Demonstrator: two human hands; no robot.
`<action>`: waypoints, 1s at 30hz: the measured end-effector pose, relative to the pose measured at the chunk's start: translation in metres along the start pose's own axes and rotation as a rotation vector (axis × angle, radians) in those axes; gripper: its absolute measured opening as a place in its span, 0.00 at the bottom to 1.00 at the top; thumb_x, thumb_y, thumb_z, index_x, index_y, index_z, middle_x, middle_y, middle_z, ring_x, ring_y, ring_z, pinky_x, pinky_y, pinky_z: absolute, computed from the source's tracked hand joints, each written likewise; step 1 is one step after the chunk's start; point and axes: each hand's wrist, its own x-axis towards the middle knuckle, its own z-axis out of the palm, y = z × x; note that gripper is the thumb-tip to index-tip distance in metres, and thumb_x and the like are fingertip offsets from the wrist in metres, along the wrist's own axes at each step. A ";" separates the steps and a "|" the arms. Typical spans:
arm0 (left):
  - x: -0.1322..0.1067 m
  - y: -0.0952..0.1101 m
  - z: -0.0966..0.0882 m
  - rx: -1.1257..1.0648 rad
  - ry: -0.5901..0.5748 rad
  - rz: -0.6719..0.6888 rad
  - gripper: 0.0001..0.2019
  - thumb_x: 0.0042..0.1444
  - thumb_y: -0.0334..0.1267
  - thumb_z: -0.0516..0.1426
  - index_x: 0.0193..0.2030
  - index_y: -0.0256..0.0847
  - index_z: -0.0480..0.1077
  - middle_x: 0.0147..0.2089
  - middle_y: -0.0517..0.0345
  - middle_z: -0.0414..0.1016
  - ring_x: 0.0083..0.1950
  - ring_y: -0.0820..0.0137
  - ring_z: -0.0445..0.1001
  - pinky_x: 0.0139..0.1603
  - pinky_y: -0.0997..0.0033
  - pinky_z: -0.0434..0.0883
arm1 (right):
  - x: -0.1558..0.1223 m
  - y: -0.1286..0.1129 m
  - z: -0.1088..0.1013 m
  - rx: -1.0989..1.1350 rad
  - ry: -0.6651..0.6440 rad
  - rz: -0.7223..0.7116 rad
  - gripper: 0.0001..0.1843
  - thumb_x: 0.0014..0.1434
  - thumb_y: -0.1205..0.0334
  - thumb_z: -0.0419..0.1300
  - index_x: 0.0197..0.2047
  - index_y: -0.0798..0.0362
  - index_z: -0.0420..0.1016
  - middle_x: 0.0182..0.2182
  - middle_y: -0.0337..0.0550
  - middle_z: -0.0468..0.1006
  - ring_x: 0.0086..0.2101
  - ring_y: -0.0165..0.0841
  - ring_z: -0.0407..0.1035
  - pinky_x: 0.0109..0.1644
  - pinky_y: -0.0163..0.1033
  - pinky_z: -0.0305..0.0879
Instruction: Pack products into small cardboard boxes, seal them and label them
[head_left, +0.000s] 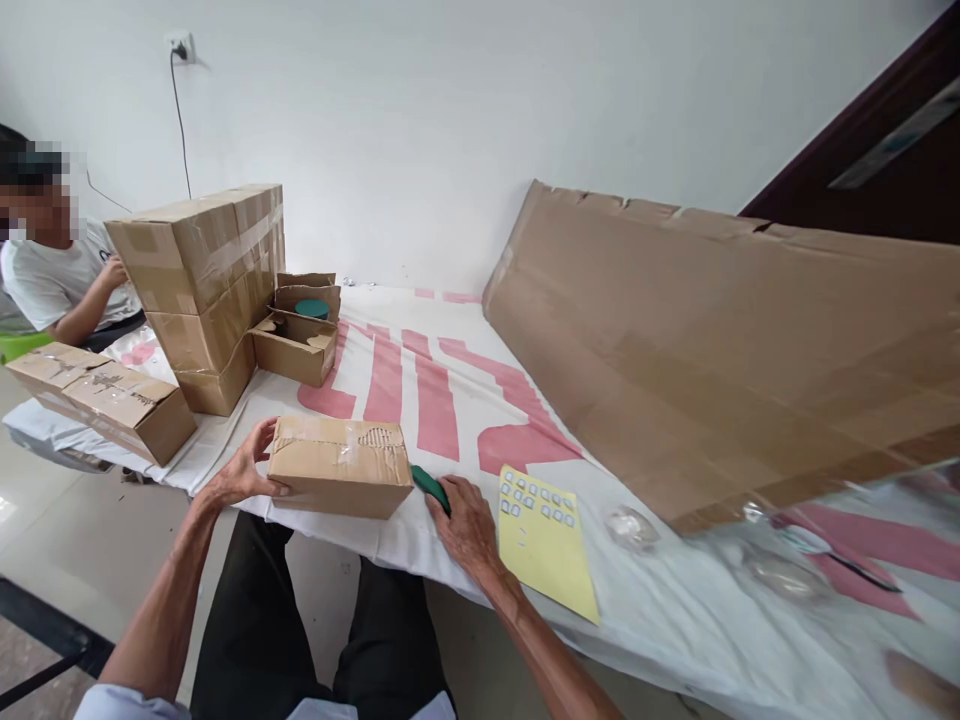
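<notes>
A small closed cardboard box (341, 470) lies near the table's front edge, with clear tape across its top and a torn, ribbed patch at the right. My left hand (251, 468) grips its left end, thumb low on the front side and fingers at the back corner. Just right of the box, my right hand (466, 525) is closed over a green curved object (430, 487); its far part is under my fingers, and its kind is unclear. Beside that hand lies a yellow sheet (544, 545) bearing rows of small pale square stickers.
Taped boxes (202, 290) are stacked at the left, with more boxes (112, 395) before them. An open box (296, 340) stands behind, near a round green item (312, 309). A large cardboard panel (712, 340) leans at the right. A person (64, 260) sits at far left.
</notes>
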 end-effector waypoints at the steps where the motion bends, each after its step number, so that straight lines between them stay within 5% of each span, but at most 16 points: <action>1: 0.001 0.000 0.005 -0.021 0.015 0.016 0.63 0.38 0.56 0.76 0.78 0.47 0.50 0.77 0.36 0.61 0.80 0.46 0.59 0.75 0.44 0.64 | 0.000 0.000 0.000 -0.001 0.001 -0.002 0.18 0.72 0.55 0.52 0.55 0.54 0.76 0.53 0.57 0.79 0.53 0.49 0.71 0.54 0.54 0.69; 11: -0.022 0.044 0.053 0.077 0.308 0.208 0.56 0.37 0.49 0.78 0.72 0.43 0.60 0.71 0.40 0.67 0.73 0.40 0.66 0.76 0.38 0.62 | -0.002 0.010 -0.001 0.135 0.009 0.046 0.25 0.70 0.44 0.52 0.52 0.53 0.79 0.51 0.60 0.81 0.53 0.51 0.72 0.59 0.59 0.69; 17: -0.025 0.047 0.073 0.076 0.426 0.249 0.59 0.33 0.57 0.80 0.70 0.43 0.61 0.68 0.38 0.69 0.69 0.41 0.70 0.71 0.37 0.66 | 0.030 -0.022 -0.035 0.473 0.071 0.298 0.35 0.68 0.34 0.52 0.56 0.55 0.81 0.53 0.61 0.83 0.53 0.51 0.76 0.59 0.59 0.72; 24: -0.031 0.053 0.085 0.175 0.456 0.382 0.59 0.33 0.58 0.81 0.70 0.46 0.59 0.72 0.35 0.67 0.70 0.41 0.69 0.70 0.40 0.66 | 0.058 -0.070 -0.070 0.690 0.028 0.370 0.39 0.62 0.29 0.60 0.56 0.55 0.84 0.56 0.59 0.84 0.58 0.53 0.75 0.61 0.55 0.73; 30: -0.044 0.067 0.074 0.287 0.308 0.445 0.55 0.36 0.38 0.81 0.69 0.47 0.59 0.76 0.33 0.63 0.76 0.39 0.62 0.72 0.37 0.62 | 0.051 -0.079 -0.069 0.731 -0.013 0.374 0.38 0.62 0.31 0.61 0.58 0.55 0.82 0.55 0.57 0.85 0.54 0.50 0.77 0.56 0.52 0.75</action>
